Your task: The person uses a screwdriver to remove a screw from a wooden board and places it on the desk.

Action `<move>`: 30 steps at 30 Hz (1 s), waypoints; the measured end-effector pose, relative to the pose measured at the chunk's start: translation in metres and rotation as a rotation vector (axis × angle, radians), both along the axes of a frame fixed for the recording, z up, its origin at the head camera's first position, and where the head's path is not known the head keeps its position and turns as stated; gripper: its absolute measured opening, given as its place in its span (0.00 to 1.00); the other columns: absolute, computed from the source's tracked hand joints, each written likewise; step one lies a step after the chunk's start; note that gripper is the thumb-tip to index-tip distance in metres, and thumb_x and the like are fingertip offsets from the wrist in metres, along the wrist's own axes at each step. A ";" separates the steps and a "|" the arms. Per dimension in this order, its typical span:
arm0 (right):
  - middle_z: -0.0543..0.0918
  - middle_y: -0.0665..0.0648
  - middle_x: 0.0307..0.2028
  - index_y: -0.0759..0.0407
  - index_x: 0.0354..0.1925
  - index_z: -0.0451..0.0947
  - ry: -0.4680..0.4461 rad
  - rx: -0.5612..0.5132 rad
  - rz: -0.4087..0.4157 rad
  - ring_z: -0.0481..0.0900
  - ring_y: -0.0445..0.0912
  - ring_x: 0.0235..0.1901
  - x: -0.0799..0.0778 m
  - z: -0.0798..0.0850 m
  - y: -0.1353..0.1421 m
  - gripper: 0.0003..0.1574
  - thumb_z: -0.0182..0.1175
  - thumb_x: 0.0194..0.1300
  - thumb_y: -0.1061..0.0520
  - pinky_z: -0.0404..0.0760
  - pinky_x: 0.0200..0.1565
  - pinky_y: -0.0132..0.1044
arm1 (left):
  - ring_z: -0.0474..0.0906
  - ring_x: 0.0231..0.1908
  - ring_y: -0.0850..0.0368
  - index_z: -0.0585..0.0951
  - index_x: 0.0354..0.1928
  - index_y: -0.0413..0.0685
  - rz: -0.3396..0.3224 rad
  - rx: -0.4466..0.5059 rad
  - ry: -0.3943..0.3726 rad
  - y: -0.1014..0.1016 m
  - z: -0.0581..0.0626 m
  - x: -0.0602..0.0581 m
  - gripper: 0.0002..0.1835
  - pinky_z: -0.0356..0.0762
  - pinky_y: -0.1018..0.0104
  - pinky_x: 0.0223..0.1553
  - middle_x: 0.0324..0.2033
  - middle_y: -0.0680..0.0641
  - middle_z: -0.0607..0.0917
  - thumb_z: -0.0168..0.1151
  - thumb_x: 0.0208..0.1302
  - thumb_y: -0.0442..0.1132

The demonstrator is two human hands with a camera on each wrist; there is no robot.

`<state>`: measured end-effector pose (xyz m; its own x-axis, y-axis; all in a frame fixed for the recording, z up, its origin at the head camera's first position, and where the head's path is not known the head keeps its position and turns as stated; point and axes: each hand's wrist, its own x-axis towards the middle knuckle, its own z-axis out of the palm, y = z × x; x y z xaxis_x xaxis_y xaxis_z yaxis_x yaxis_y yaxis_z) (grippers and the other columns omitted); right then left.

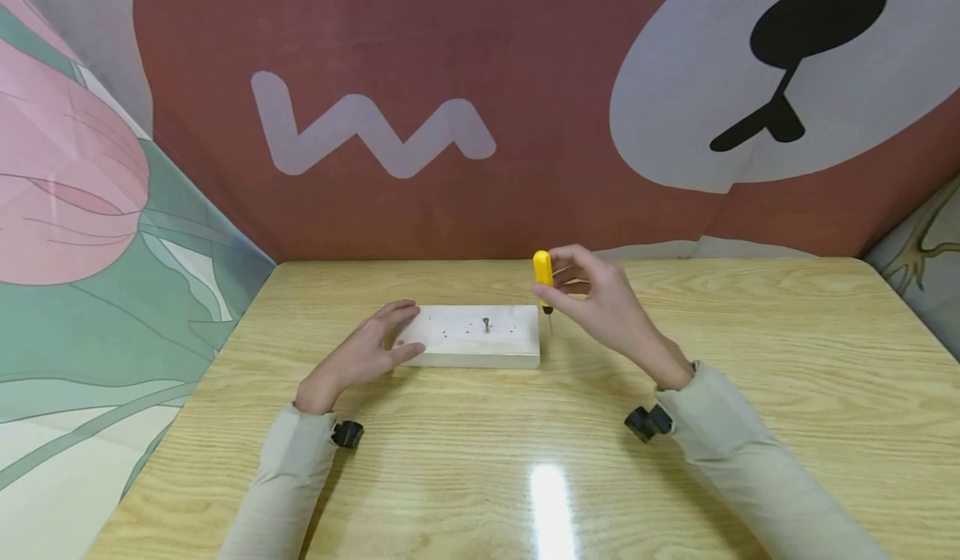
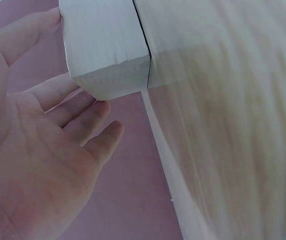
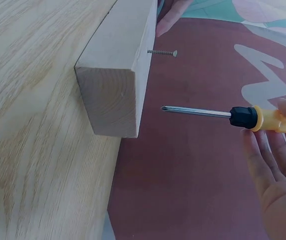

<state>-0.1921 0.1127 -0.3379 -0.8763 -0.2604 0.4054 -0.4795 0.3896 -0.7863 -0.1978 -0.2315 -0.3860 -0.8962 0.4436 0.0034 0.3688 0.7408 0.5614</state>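
A pale wooden block (image 1: 465, 345) lies flat on the table, with several small holes in its top. One screw (image 1: 486, 325) stands upright in it, much of its threaded shank showing in the right wrist view. My left hand (image 1: 363, 352) holds the block's left end, thumb at the front and fingers toward the back. Just right of the block, my right hand (image 1: 600, 302) grips a yellow-handled screwdriver (image 1: 543, 270) between thumb and fingers. Its Phillips tip (image 3: 165, 108) points down, apart from both screw and block.
The wood-grain table (image 1: 465, 460) extends around the block, with a bright light reflection near its front. Behind it rises a reddish-brown wall (image 1: 420, 10) with printed figures. A small black camera sits on each wrist.
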 end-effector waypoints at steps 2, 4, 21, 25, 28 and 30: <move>0.84 0.59 0.44 0.62 0.54 0.77 -0.010 -0.009 0.002 0.84 0.49 0.41 -0.001 0.000 -0.002 0.23 0.70 0.61 0.60 0.86 0.46 0.36 | 0.55 0.74 0.37 0.64 0.72 0.36 -0.001 -0.003 0.001 0.000 0.000 0.000 0.36 0.57 0.39 0.73 0.74 0.35 0.62 0.62 0.69 0.47; 0.84 0.59 0.44 0.62 0.54 0.76 -0.011 -0.014 0.003 0.84 0.49 0.41 -0.002 0.001 -0.005 0.23 0.70 0.61 0.60 0.86 0.46 0.35 | 0.55 0.74 0.37 0.64 0.72 0.35 -0.002 -0.001 -0.001 -0.001 -0.001 0.000 0.36 0.57 0.39 0.73 0.74 0.35 0.62 0.62 0.69 0.47; 0.83 0.62 0.44 0.66 0.52 0.75 0.060 -0.170 0.046 0.86 0.52 0.42 -0.012 0.003 -0.036 0.22 0.69 0.61 0.64 0.87 0.43 0.31 | 0.54 0.75 0.37 0.63 0.73 0.36 0.000 0.004 -0.016 -0.003 -0.003 -0.001 0.37 0.56 0.39 0.73 0.74 0.36 0.60 0.61 0.70 0.48; 0.83 0.62 0.43 0.66 0.52 0.75 0.062 -0.206 0.076 0.86 0.51 0.41 -0.015 0.002 -0.044 0.22 0.69 0.60 0.65 0.87 0.42 0.30 | 0.54 0.75 0.36 0.64 0.73 0.36 0.001 0.000 -0.008 -0.003 -0.002 -0.001 0.36 0.56 0.38 0.73 0.74 0.36 0.60 0.61 0.70 0.48; 0.83 0.63 0.43 0.67 0.52 0.75 0.061 -0.212 0.087 0.86 0.52 0.41 -0.016 0.002 -0.049 0.22 0.69 0.61 0.66 0.87 0.43 0.31 | 0.54 0.75 0.36 0.64 0.73 0.37 -0.002 -0.001 -0.007 -0.003 -0.002 -0.002 0.36 0.56 0.39 0.73 0.74 0.36 0.60 0.62 0.69 0.48; 0.83 0.63 0.44 0.67 0.52 0.75 0.062 -0.210 0.089 0.86 0.52 0.41 -0.016 0.001 -0.052 0.22 0.69 0.60 0.65 0.87 0.43 0.31 | 0.55 0.75 0.37 0.64 0.72 0.37 0.000 0.001 -0.010 -0.002 -0.002 -0.002 0.36 0.56 0.39 0.73 0.74 0.36 0.61 0.62 0.69 0.48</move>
<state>-0.2085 0.0611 -0.3366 -0.8253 -0.2395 0.5114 -0.5547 0.1750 -0.8134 -0.2000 -0.2336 -0.3876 -0.8960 0.4440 -0.0046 0.3637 0.7399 0.5659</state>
